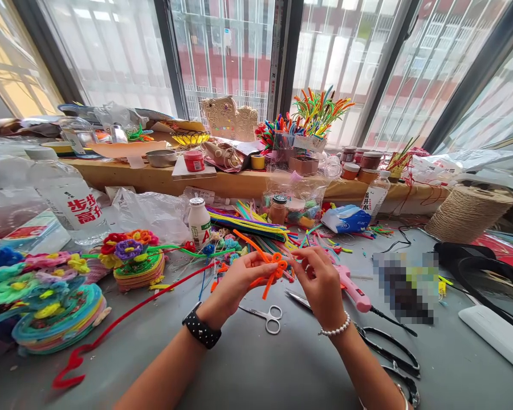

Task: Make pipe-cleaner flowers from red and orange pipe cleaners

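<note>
An orange pipe cleaner (277, 267), bent into small loops with several loose straight ends, is held up over the middle of the grey table. My left hand (239, 277) is closed on it, thumb and fingers pinching beside the loops. At the looped side, my right hand (318, 279) is closed too, its thumb and index fingertips pinching the edge of the same piece. Below the hands lie small silver scissors (270, 319). Large black-handled scissors (393, 350) rest partly under my right forearm, and a pink glue gun (354, 289) lies beyond my right wrist.
Pipe-cleaner flowers on round bases (60, 319) crowd the left side, with a long red pipe cleaner (132, 307) nearby. A water bottle (68, 193) and a small white bottle (199, 221) stand behind. Twine (470, 213) sits at right; a cluttered wooden ledge (239, 181) runs along the windows.
</note>
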Tool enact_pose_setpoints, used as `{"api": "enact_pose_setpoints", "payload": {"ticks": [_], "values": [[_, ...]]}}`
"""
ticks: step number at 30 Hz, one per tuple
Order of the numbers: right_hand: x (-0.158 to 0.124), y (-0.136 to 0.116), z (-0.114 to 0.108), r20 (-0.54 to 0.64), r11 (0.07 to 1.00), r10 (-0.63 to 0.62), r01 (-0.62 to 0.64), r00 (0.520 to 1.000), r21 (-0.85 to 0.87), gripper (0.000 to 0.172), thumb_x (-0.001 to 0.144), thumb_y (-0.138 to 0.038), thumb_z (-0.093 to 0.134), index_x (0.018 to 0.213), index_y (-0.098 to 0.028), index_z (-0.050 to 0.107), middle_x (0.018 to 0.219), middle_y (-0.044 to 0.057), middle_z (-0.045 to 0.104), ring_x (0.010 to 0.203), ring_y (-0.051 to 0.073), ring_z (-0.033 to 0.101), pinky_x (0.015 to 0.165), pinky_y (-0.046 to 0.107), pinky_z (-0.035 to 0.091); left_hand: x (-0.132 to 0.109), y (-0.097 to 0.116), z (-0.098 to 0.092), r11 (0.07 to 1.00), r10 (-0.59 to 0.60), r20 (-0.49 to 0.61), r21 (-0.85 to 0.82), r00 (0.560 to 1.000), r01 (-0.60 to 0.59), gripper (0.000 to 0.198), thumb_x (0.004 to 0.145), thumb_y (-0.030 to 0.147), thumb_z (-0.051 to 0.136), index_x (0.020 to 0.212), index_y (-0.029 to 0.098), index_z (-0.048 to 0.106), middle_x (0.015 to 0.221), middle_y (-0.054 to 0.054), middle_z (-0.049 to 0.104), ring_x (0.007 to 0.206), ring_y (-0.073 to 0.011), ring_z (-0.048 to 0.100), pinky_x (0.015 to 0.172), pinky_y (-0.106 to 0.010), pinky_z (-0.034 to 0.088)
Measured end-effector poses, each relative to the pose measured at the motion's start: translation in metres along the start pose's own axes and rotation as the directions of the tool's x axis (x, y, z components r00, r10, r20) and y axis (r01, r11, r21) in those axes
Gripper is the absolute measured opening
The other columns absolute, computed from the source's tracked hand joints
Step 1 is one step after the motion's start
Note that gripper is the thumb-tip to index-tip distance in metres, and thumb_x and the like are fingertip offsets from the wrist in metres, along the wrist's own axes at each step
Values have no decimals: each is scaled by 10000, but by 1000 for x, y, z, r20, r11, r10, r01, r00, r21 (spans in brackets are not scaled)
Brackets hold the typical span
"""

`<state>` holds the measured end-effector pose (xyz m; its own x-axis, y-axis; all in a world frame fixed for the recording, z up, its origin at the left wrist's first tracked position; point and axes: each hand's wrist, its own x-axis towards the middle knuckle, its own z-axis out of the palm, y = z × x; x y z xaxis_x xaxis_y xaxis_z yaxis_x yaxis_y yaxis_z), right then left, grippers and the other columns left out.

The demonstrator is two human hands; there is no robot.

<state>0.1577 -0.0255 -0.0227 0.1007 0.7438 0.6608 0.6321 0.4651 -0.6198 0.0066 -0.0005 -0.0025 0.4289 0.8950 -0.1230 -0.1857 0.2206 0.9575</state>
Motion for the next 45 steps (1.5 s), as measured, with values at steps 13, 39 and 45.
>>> {"api": "enact_pose_setpoints", "payload": {"ticks": [13,39,45], "values": [[-2,2,-6,109,871,-415,429,903,-240,177,790,-137,466,890,-205,595,773,49,609,723,155,543,630,270,445,0,-2,-4,999,-28,7,17,1000,28,231,605,274,653,778,130,603,771,-52,625,704,-147,588,718,-280,448],[-3,7,-1,116,806,-462,471,879,-358,165,781,-117,490,903,-181,581,787,36,632,702,157,541,637,264,420,2,-3,0,997,-35,-45,-72,998,31,171,578,215,680,717,132,625,708,-5,627,683,-105,564,700,-217,423],[-4,5,1,132,863,-370,393,919,-316,131,791,-165,475,845,-169,594,732,47,578,685,155,515,613,261,411,3,-5,1,999,33,-124,20,992,-31,158,583,230,668,695,131,617,688,-10,628,660,-116,566,654,-223,432]]}}
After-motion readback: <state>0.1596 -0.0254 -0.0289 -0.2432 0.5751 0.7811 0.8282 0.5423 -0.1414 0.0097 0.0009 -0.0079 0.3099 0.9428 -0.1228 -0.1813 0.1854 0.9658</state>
